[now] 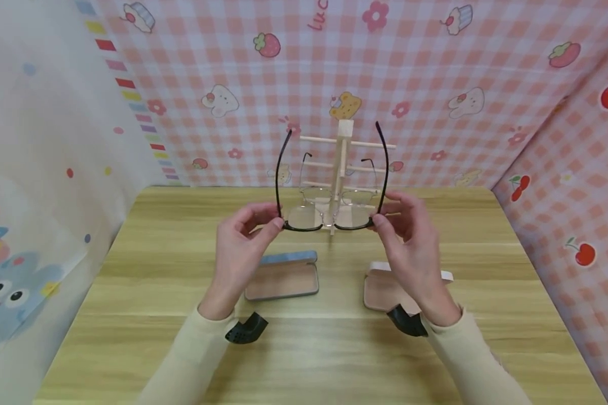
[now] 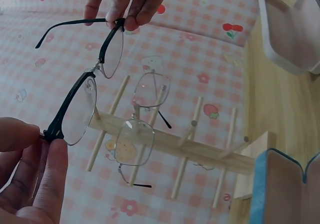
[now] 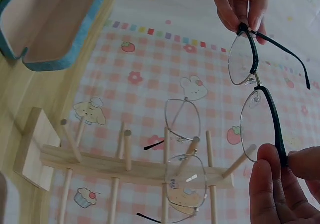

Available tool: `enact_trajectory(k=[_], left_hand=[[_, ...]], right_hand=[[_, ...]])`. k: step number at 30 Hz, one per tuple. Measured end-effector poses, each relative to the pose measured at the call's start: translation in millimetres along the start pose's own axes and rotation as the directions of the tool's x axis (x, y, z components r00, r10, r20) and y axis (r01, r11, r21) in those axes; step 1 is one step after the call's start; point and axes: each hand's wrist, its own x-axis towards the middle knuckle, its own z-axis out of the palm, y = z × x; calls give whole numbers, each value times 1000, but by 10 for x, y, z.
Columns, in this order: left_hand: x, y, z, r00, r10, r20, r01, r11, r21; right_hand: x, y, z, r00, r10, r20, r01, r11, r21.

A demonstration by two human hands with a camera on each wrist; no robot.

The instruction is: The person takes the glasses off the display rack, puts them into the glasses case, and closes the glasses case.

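Between both hands is a pair of black browline glasses [image 1: 304, 229], temples unfolded and reaching away toward the back. My left hand [image 1: 240, 247] pinches the left hinge corner between thumb and fingers. At the opposite corner, my right hand [image 1: 412, 247] grips the frame the same way. Behind them stands a wooden glasses rack [image 1: 345, 129] with dowel pegs on both sides. A pair of thin metal-rimmed glasses [image 2: 134, 141] rests on its pegs, its temples unfolded. In the head view, the held lenses overlap the lower part of the rack.
A blue glasses case [image 1: 284, 281] lies open on the wooden table [image 1: 329, 349], left of centre. An open white glasses case [image 1: 380, 289] lies to the right, partly hidden by the right hand and wrist. A pink checked cloth [image 1: 294, 73] hangs behind the table.
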Motion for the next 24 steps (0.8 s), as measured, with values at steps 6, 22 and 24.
enact_trajectory(k=[6, 22, 24], left_hand=[[-97, -153, -43, 999, -39, 0, 39, 999, 4], [-338, -489, -85, 999, -38, 3, 38, 999, 15], [-365, -526, -95, 999, -44, 4, 44, 999, 23]], right_hand=[[-152, 73, 43, 1000, 0, 27, -1, 1000, 24], [-448, 312, 108, 993, -81, 89, 93, 987, -134], [-480, 326, 111, 990, -89, 111, 107, 981, -163]])
